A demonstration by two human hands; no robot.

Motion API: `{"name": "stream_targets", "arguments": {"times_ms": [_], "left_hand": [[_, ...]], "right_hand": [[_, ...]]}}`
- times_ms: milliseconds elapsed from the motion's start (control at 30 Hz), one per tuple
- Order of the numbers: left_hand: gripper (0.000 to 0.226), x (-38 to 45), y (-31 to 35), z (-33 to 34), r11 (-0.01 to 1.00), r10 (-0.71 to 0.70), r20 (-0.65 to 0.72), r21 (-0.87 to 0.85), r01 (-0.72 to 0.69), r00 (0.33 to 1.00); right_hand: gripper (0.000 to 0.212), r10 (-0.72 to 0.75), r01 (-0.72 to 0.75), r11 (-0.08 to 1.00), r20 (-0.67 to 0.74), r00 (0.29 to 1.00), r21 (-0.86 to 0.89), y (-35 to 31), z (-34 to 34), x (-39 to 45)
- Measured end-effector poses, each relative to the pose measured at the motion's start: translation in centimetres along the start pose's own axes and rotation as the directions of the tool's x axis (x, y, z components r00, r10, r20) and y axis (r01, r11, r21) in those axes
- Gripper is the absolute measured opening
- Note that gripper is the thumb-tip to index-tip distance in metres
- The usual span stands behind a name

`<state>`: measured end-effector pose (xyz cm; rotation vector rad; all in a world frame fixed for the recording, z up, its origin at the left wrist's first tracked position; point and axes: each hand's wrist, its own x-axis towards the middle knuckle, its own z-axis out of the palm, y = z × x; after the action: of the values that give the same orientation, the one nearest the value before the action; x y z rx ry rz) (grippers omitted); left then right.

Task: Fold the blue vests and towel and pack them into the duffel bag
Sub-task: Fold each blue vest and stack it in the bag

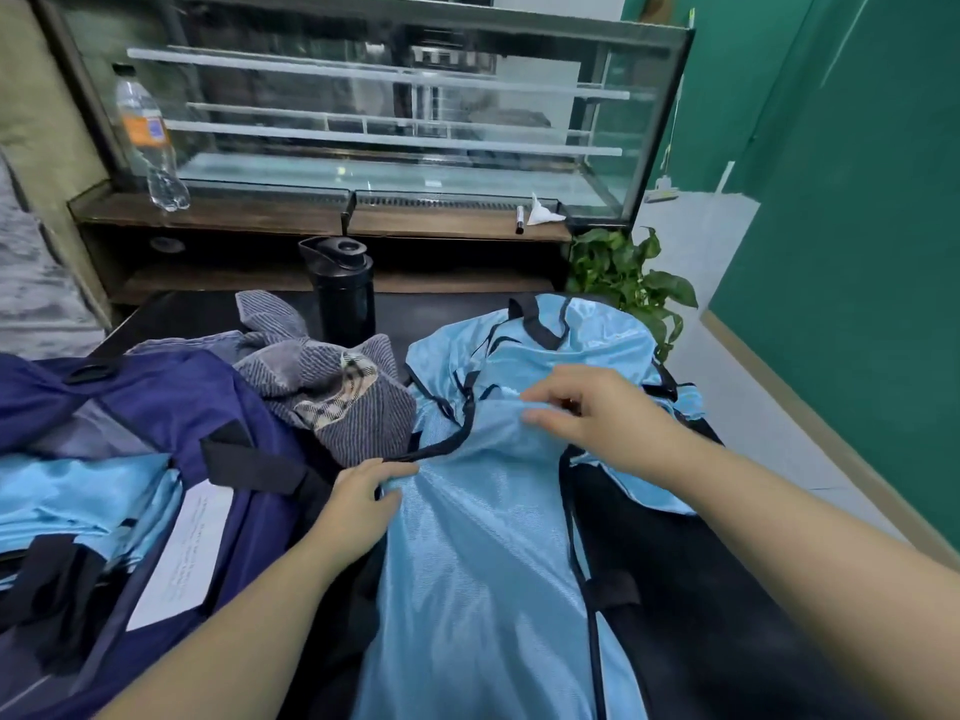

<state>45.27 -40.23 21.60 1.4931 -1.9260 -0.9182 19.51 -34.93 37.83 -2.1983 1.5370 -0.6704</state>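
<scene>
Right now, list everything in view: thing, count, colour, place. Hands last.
vest: one, light blue, spread on table
folded vests: stack, light blue, inside bag
duffel bag: one, navy, left
towel: one, grey striped, crumpled beside bag
flask: one, black, behind towel
water bottle: one, clear, on counter
display case: one, glass, behind
plant: one, green, right
left hand: grips vest edge
right hand: pinches vest
</scene>
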Motion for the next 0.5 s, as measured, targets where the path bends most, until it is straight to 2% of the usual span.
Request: {"name": "stream_targets", "arguments": {"times_ms": [200,267,333,367,433,467,500], "left_hand": [[0.037,0.3,0.0,-0.6,0.997,-0.044,0.121,-0.053,0.051,0.992],[0.036,0.2,0.2,-0.8,0.995,-0.042,0.132,-0.088,0.054,0.99],[0.037,0.2,0.1,-1.0,0.991,-0.046,0.143,-0.122,0.063,0.989],[0.039,0.2,0.0,-1.0,0.988,-0.049,0.146,-0.136,0.069,0.988],[0.04,0.3,-0.1,-1.1,0.983,-0.058,0.146,-0.165,0.082,0.988],[0.039,0.3,-0.2,-1.1,0.979,-0.064,0.145,-0.181,0.09,0.987],[0.038,0.3,-0.1,-1.1,0.975,-0.069,0.146,-0.2,0.098,0.987]], "right_hand": [[0.036,-0.15,0.177,0.981,0.286,0.947,-0.073,0.0,4.3,-4.8],[0.037,-0.144,0.189,0.977,0.35,0.925,-0.097,0.6,5.8,-6.0],[0.037,-0.089,0.136,0.986,0.389,0.917,-0.095,1.5,6.6,-6.7],[0.037,-0.039,0.07,0.995,0.359,0.933,-0.075,2.2,6.8,-6.7],[0.037,0.143,-0.141,0.99,0.142,0.98,-0.022,3.8,7.0,-5.9],[0.039,0.277,-0.277,0.961,0.011,0.961,0.022,4.8,7.0,-5.4],[0.043,0.425,-0.419,0.903,-0.051,0.904,0.099,5.5,6.9,-4.8]]}}
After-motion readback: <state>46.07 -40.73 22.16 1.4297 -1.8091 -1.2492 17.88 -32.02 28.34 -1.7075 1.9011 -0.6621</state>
